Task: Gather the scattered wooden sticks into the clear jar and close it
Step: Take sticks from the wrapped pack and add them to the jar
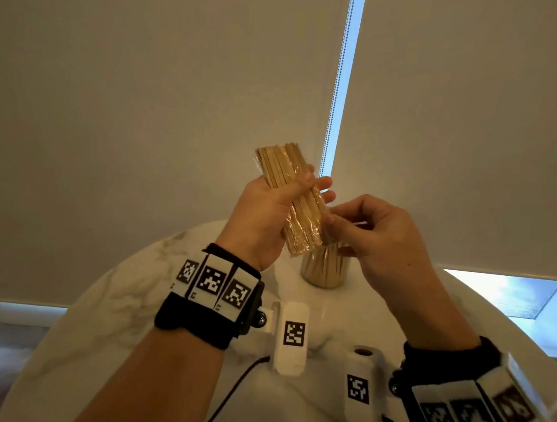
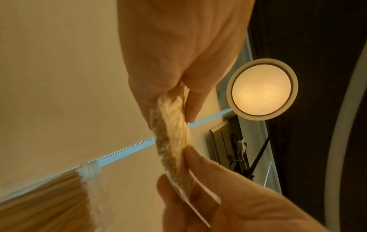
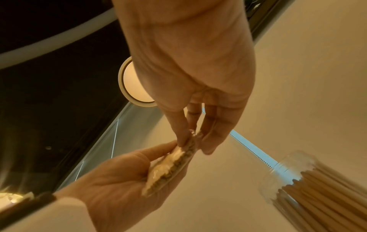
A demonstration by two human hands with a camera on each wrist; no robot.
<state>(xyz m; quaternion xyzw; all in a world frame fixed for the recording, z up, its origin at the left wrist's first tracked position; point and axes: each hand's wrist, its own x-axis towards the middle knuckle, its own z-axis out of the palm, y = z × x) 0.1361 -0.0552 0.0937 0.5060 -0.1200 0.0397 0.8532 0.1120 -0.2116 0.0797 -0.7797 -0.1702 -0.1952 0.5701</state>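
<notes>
Pale roller blinds behind a white marble table, both hands raised over it.

The left hand wraps thumb and fingers around a plastic-wrapped bundle of wooden sticks, tilted, held up off the table. The right hand closes narrow, fingertips pinching the wrap at the bundle's lower end. Just below stands the clear jar, lidless, already packed with upright sticks. Only square black-and-white coded tags on the wristbands; no readable writing.
</notes>
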